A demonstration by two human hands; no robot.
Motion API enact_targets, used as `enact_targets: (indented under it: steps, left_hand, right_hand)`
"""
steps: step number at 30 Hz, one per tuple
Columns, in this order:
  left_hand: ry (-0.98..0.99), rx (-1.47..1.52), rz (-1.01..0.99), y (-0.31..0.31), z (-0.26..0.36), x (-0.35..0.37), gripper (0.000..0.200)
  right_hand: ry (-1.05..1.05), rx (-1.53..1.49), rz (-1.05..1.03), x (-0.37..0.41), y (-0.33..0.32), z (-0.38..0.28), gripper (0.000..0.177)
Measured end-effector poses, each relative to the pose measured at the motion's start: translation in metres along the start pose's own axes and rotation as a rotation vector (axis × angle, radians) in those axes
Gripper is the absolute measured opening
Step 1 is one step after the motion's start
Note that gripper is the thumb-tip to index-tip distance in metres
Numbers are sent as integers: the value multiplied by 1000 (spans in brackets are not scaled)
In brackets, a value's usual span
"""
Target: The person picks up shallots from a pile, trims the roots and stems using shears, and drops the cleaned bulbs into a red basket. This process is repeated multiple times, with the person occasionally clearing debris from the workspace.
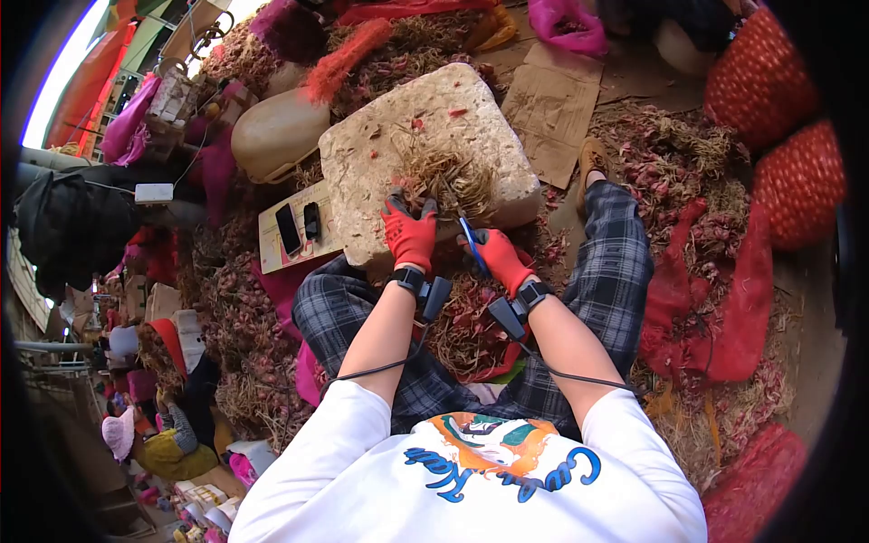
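Looking down, I record a heap of shallots in the lap. My right hand, gloved red, is clenched on a blue-handled blade. My left hand is curled around the near end of the dried stalks, which lie on the stone block. Two phones rest left of it.

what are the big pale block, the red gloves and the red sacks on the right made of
Block: probably foam or soft stone; matte, pitted, chipped edges. Gloves on the left hand, gripping dry stalks, and right hand, holding a blue-handled knife: seemingly coated knit, snug, matte. Sacks: plastic mesh, netted weave visible.
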State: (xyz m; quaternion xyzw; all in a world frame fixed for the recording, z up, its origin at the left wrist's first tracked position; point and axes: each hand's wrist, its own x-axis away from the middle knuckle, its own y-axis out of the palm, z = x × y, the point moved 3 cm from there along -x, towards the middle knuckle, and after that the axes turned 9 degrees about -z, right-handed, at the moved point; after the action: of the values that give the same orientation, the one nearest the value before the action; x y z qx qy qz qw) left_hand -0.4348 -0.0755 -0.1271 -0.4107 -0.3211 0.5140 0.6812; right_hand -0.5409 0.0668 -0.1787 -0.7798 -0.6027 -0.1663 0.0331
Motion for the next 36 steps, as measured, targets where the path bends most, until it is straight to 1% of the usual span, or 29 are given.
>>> enact_targets:
  steps: [1, 2, 3, 5, 6, 9, 10, 11, 13, 14, 15, 16, 17, 18, 19, 20, 21, 24, 26, 27, 28, 31, 34, 35, 36]
  left_hand:
    - [27, 17, 39, -16, 15, 7, 85]
    - [144, 184, -23, -33, 29, 14, 54]
    - [186, 329, -122, -27, 21, 8, 50]
    - [270, 621, -309, -16, -4, -21, 44]
    - [166, 974, -443, -12, -11, -31, 20]
    - [820, -66, -545, -61, 5, -36, 15]
    - [691, 424, -749, -48, -7, -45, 16]
    - [521, 923, -902, -36, -18, -55, 17]
    - [-171, 1537, -1196, -25, -26, -58, 23]
    - [378, 991, -1050, -31, -24, -57, 23]
    - [745, 427, -680, -41, -20, -52, 24]
    - [794, 242, -596, -55, -9, -44, 24]
    - [833, 58, -509, -63, -2, -36, 24]
    - [540, 396, -660, -57, -4, -37, 13]
    - [225, 762, -698, -51, -7, -36, 20]
    - [89, 839, -737, -47, -9, -39, 21]
    - [-48, 912, -776, -44, -12, -41, 21]
    - [51, 872, -797, -43, -16, -35, 27]
    - [320, 664, -634, -23, -35, -44, 20]
    - [449, 556, -551, -27, -30, -40, 17]
    - [376, 527, -635, -30, -33, -36, 15]
    - [196, 686, -689, -34, -29, -28, 15]
    - [125, 753, -746, -45, -21, -23, 14]
    - [132, 821, -780, -44, -22, -24, 14]
    - [139, 889, -812, -44, -23, -26, 14]
  right_hand:
    - [-29, 23, 16, -1, -1, -1, 22]
    - [-58, 42, 33, -2, -1, 0, 22]
    - [-83, 61, 50, -2, -1, 1, 23]
    - [-22, 137, 36, 1, -3, -9, 23]
    - [6, 176, 28, 2, -5, -14, 24]
    - [-44, -236, -33, -13, -2, 11, 24]
    - [6, -259, -65, -10, -2, 7, 24]
    - [55, -279, -97, -7, -4, 1, 24]
    - [142, -317, -180, 5, -4, -24, 27]
    - [181, -333, -231, 15, -3, -38, 30]
    - [222, -349, -282, 26, -1, -54, 34]
    - [255, -312, -298, 39, 1, -68, 44]
    - [254, -291, -328, 44, 3, -71, 47]
    - [252, -271, -359, 47, 6, -73, 50]
    - [248, -253, -389, 49, 7, -74, 54]
    - [271, -205, -395, 48, 8, -72, 56]
    - [281, -221, -380, 47, 10, -71, 56]
    - [290, -256, -336, 41, 15, -69, 55]
    - [277, -254, -314, 35, 17, -68, 53]
    - [263, -259, -327, 31, 17, -66, 51]
    - [248, -264, -339, 25, 17, -63, 49]
    - [194, -283, -343, 8, 19, -50, 42]
    - [128, -335, -341, 1, 24, -46, 34]
    - [104, -356, -338, 2, 24, -47, 31]
    - [137, -455, -336, 1, 22, -48, 31]
